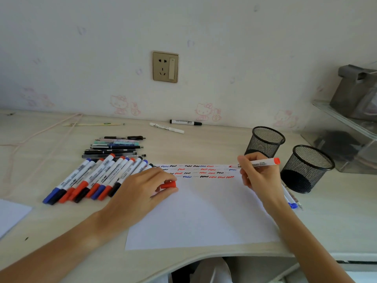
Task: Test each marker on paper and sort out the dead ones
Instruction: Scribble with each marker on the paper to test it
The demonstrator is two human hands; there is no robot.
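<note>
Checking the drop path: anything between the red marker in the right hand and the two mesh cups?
Nothing visible. The right hand holds the red marker just left of both mesh cups, open-topped, bare desk between.

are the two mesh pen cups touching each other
Apart. The head view shows a strip of bare desk between the far mesh cup and the near mesh cup.

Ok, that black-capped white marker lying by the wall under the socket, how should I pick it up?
Pinch the black-capped white marker across its white barrel at mid-length, reaching from above. It lies flat, parallel to the wall, with bare desk on the near side.
</note>
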